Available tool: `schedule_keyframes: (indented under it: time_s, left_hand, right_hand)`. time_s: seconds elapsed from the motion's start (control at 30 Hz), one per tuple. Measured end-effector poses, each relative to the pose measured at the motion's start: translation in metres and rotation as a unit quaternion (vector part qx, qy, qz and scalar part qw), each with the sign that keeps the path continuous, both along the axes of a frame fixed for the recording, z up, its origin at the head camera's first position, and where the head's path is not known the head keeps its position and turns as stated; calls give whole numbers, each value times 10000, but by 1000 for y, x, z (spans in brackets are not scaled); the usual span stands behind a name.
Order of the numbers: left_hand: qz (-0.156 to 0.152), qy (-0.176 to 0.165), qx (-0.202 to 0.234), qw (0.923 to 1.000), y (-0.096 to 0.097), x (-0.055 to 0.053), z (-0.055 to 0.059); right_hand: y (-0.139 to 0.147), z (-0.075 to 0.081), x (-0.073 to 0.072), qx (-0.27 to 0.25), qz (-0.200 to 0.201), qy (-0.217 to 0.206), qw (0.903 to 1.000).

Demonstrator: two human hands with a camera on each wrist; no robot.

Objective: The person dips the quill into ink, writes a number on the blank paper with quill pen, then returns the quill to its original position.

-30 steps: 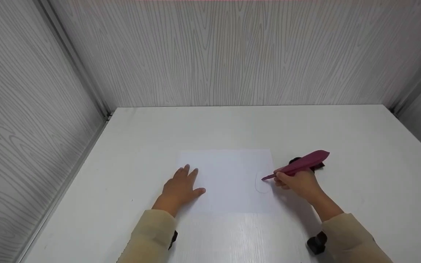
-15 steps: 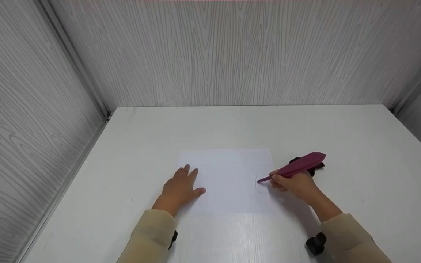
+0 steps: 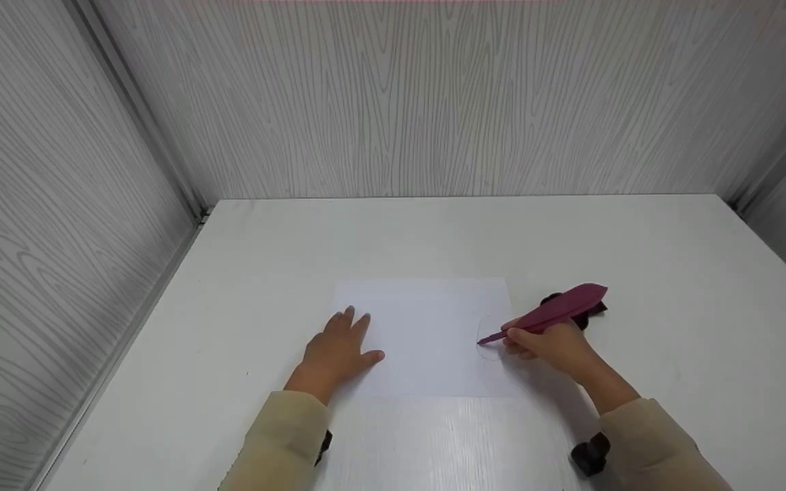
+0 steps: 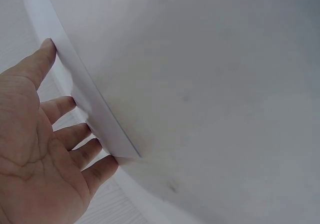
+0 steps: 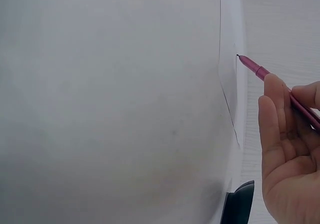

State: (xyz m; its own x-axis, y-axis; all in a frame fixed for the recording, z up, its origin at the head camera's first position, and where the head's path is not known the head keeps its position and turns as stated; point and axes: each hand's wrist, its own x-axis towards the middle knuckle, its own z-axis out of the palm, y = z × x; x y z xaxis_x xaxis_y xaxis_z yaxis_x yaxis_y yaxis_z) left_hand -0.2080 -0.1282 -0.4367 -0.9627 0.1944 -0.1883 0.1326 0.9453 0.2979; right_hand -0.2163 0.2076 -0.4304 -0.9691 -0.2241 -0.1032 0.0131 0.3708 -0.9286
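A white sheet of paper (image 3: 427, 341) lies on the table, with a thin curved pencil-like line near its right edge. My left hand (image 3: 335, 354) rests on the sheet's left side, fingers spread; in the left wrist view its fingertips (image 4: 102, 166) touch the paper's edge. With thumb and fingers, my right hand (image 3: 546, 341) pinches a maroon feather-shaped pen (image 3: 563, 308). The pen's tip meets the paper at the left side of the curved line. In the right wrist view the pen's slim barrel (image 5: 250, 64) and dark point show; its feather end is out of that view.
A small black object (image 3: 598, 310) lies behind my right hand, partly hidden by the pen and hand, its kind unclear. It shows as a dark rounded shape (image 5: 239, 204) in the right wrist view. Wood-patterned panels (image 3: 393, 102) enclose the white table (image 3: 297, 239) at the back and sides.
My right hand has moved slightly left with the pen, its tip going from inside the curve to the curve's left side. My left hand stays in place.
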Motion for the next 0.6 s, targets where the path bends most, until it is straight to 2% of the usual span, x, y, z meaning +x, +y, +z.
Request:
schedule_keyframes:
  time_s: [0.3, 0.6]
  left_hand:
    - [-9, 52, -97, 9999, 0, -1, -4]
    - [-45, 24, -136, 9999, -2, -4, -6]
  right_hand:
    - [0, -2, -1, -78, -4, 143, 9999]
    - [1, 9, -4, -822, -268, 177, 9961]
